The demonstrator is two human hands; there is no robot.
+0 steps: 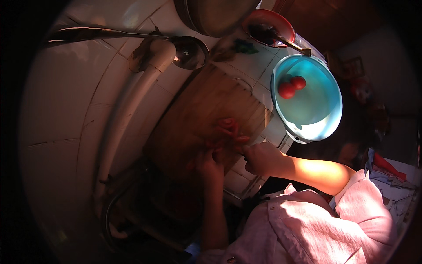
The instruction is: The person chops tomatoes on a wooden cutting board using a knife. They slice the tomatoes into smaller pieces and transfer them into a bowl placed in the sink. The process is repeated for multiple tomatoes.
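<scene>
On a wooden cutting board [194,105] lies a loose heap of cut red pieces, seemingly tomato [229,127], in deep shadow. My left hand [209,166] is at the near side of the heap, its fingers curled on a red piece. To its right, my right hand [263,159] is closed in a fist around what looks like a knife handle. The blade is too dark to make out. Two whole tomatoes [286,90] sit together in water inside a light blue plastic basin [335,109], beyond my right hand.
A red bowl [290,24] with a utensil across its rim stands behind the basin. A metal ladle [193,54] hangs by a pale pipe [127,115] along the tiled wall [66,109] at left. A large round vessel [214,15] is at the top.
</scene>
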